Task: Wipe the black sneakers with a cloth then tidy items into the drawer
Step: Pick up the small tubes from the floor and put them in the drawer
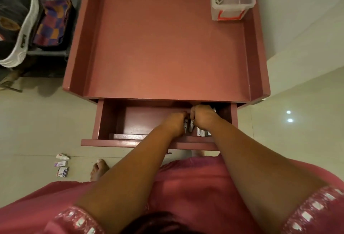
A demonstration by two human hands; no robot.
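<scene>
Down inside the open drawer point(109, 120), left hand point(176, 122) and right hand point(202, 116) both pinch small silvery items point(188, 126).

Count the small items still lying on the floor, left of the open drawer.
3: a small white bottle nearest the drawer, a purple-and-white box just below it, then a dark-edged box nearest the bare foot. The person's body may hide more.

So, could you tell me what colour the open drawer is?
The drawer is dusty pink, like its table; the head view shows it.
</scene>
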